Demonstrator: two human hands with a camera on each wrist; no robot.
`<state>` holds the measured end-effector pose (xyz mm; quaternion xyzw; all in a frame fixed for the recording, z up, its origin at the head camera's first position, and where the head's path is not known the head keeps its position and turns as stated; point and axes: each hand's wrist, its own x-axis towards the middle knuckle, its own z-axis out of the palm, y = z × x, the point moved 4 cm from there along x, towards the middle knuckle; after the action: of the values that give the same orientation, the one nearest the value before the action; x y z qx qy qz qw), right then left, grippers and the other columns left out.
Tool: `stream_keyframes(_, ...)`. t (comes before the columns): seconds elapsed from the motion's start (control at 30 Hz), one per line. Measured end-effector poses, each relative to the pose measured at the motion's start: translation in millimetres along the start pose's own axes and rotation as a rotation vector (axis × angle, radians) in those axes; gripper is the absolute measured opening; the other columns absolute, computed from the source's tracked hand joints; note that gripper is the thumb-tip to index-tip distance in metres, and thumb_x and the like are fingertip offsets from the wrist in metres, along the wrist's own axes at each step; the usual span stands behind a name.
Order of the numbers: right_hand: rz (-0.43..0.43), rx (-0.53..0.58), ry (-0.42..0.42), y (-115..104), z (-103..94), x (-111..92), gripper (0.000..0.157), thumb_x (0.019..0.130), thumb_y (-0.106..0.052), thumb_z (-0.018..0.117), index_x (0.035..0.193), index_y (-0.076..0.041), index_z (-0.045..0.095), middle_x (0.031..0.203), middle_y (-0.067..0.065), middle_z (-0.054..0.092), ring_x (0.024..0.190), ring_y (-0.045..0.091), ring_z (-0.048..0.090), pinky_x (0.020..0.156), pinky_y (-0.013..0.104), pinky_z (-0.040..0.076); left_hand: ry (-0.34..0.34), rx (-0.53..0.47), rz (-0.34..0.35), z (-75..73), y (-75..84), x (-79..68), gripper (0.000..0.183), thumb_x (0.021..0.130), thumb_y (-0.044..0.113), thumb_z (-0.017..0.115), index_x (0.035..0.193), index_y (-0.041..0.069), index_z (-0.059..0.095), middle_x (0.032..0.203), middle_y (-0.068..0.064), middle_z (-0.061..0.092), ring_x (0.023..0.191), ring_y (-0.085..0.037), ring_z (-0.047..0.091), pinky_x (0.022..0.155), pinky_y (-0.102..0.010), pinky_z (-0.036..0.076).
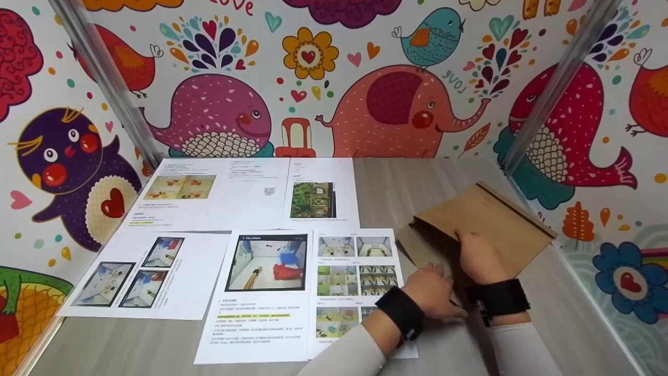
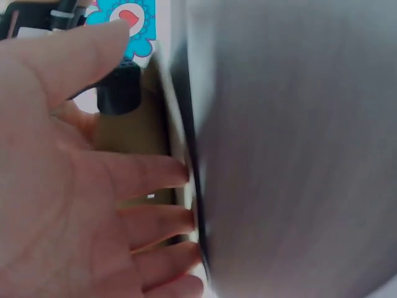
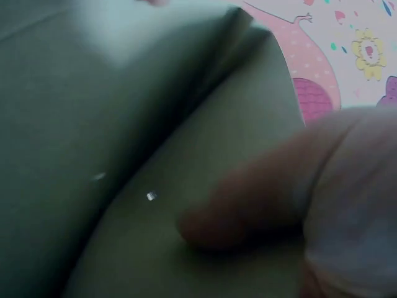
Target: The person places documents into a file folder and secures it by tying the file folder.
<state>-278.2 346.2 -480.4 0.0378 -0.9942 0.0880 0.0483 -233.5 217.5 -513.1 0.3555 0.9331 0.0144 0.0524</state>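
Note:
A brown kraft-paper envelope (image 1: pixel 506 230) lies at the right of the table, its near-left side gaping and a dark strip along its far edge. My right hand (image 1: pixel 482 261) grips the upper panel, thumb (image 3: pixel 217 217) laid on the outer face; its other fingers are hidden. My left hand (image 1: pixel 430 290) is at the near end of the opening. In the left wrist view its fingers (image 2: pixel 155 171) are nearly straight, tips right at the brown edge, thumb held apart. Each wrist wears a black strap.
Several printed sheets (image 1: pixel 255 334) with photos and text cover the left and middle of the grey wood-look table (image 1: pixel 386 183). Cartoon-printed walls (image 1: pixel 292 109) enclose the back and sides, with metal posts (image 1: pixel 543 94) at the corners.

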Motion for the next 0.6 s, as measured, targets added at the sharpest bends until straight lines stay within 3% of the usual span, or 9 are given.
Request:
stream_keyframes(0.13, 0.078, 0.009, 0.082, -6.0, -11.9, -3.5, 0.043, 0.103, 0.007, 0.045, 0.145, 0.005, 0.053, 0.123, 0.039, 0.065, 0.102, 0.059, 0.066, 0.075, 0.071, 0.057, 0.034, 0.028, -0.008, 1.2, 2.2, 0.1, 0.077, 0.087, 0.079, 0.063, 0.144, 0.027, 0.067, 0.155, 0.002, 0.057, 0.147, -0.015, 0.050, 0.115, -0.027, 0.046)
stream_keyframes(0.3, 0.195, 0.070, 0.158, -10.2, -16.5, -5.0, 0.051, 0.108, 0.005, 0.035, 0.155, -0.010, 0.045, 0.154, 0.034, 0.049, 0.133, 0.068, 0.046, 0.083, 0.096, 0.037, 0.059, 0.051, 0.003, 0.3, 3.4, -0.9, 0.074, 0.086, 0.075, 0.065, 0.138, 0.023, 0.071, 0.147, 0.004, 0.065, 0.144, -0.012, 0.053, 0.121, -0.025, 0.039)
stream_keyframes(0.4, 0.205, 0.077, 0.178, -8.1, -11.3, -2.6, 0.054, 0.108, 0.006, 0.033, 0.157, -0.013, 0.044, 0.160, 0.032, 0.044, 0.140, 0.070, 0.037, 0.087, 0.100, 0.026, 0.064, 0.037, 0.002, -0.2, 2.2, -0.4, 0.072, 0.085, 0.075, 0.066, 0.134, 0.023, 0.073, 0.144, 0.004, 0.067, 0.142, -0.013, 0.055, 0.122, -0.026, 0.039)
stream_keyframes(0.6, 0.202, 0.089, 0.097, 2.4, 4.6, 4.1, 0.055, 0.105, 0.005, 0.036, 0.157, -0.009, 0.045, 0.154, 0.034, 0.050, 0.123, 0.069, 0.054, 0.082, 0.090, 0.045, 0.023, -0.056, 0.007, 1.0, -5.5, 2.4, 0.082, 0.088, 0.080, 0.061, 0.147, 0.023, 0.064, 0.156, 0.003, 0.056, 0.148, -0.015, 0.050, 0.119, -0.024, 0.041)
